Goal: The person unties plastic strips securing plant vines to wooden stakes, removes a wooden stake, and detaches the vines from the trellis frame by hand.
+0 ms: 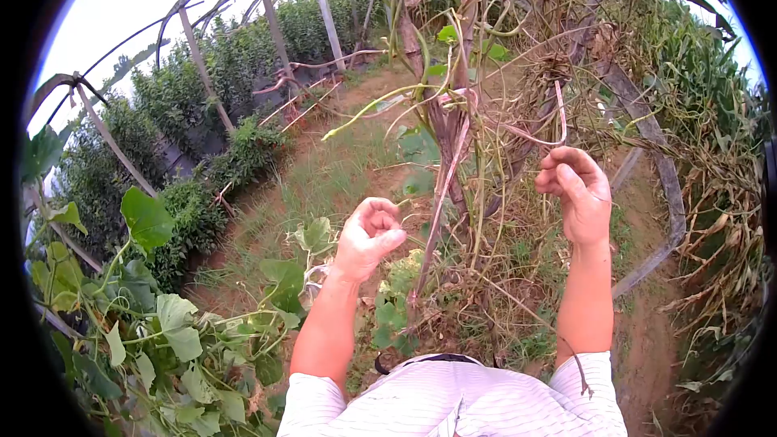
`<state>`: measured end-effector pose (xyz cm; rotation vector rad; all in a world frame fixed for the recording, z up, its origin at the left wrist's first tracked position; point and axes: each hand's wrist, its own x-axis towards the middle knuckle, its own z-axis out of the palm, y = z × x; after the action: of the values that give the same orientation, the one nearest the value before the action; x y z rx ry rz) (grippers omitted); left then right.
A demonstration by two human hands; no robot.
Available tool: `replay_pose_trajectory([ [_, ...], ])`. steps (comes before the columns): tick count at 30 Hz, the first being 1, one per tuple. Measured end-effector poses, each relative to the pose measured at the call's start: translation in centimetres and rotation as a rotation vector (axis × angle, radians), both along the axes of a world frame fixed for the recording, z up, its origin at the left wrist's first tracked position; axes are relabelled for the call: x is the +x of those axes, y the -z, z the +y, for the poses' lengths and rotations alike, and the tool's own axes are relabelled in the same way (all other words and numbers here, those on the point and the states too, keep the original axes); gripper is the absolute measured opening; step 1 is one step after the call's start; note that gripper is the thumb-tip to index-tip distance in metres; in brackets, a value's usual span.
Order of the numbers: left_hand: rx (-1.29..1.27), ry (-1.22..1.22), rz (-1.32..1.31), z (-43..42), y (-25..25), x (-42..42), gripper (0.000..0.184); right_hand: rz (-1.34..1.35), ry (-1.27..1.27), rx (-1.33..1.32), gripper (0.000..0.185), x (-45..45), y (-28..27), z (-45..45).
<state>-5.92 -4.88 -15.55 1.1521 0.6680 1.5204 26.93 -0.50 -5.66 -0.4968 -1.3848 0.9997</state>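
Vines and dry stems climb an upright pole [449, 137] in the middle of the view. My left hand [371, 236] is in front of the pole's left side, its fingers curled with a gap between fingers and thumb; a thin green stem shows at its fingertips. To the pole's right, my right hand [576, 186] is raised with fingers bent and pinched. A long pinkish bean pod [560, 113] hangs down and bends just above those fingertips. Another pinkish pod [453, 158] lies along the pole. Whether the right fingertips grip the pod is hard to see.
Broad-leaved vines [182, 332] fill the lower left. Posts and arched poles [328, 20] stand behind, with bushes [170, 113] beyond. A curved grey pole [668, 186] rises at the right, beside dry, tangled stalks [720, 251]. A thin twig [526, 307] crosses near my right forearm.
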Motion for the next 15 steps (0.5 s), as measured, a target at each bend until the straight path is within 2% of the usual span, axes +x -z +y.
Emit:
replay_pose_trajectory([
  [2,0.046,0.064,0.185,1.3,0.5,2.2,0.042,-0.004,0.057,-0.148,0.021,0.5,2.5,-0.7],
  [3,0.046,0.1,0.194,1.7,0.6,2.7,0.042,-0.026,0.059,-0.186,0.02,0.7,3.7,-1.2],
  [5,-0.025,0.024,0.462,1.9,1.0,3.2,0.024,-0.051,0.053,-0.26,0.018,1.0,5.9,-2.1],
  [6,-0.019,0.051,0.474,1.9,1.6,2.9,0.024,-0.057,0.043,-0.295,0.018,1.3,6.8,-2.6],
  [8,-0.162,0.211,0.236,1.7,3.3,1.2,0.018,-0.072,0.068,-0.336,0.017,2.1,8.3,-3.7],
  [9,-0.16,0.227,0.247,1.5,4.0,0.5,0.018,-0.062,0.08,-0.361,0.017,2.4,8.8,-4.1],
  [12,-0.198,0.288,0.348,0.8,6.0,-1.4,0.018,-0.052,0.118,-0.4,0.017,3.2,9.1,-4.9],
  [14,-0.117,0.28,0.59,0.0,7.1,-2.0,0.019,-0.062,0.135,-0.41,0.017,3.4,8.3,-4.8],
  [15,-0.185,0.324,0.591,-0.6,7.3,-2.0,0.021,-0.058,0.153,-0.371,0.017,3.5,7.8,-4.7],
])
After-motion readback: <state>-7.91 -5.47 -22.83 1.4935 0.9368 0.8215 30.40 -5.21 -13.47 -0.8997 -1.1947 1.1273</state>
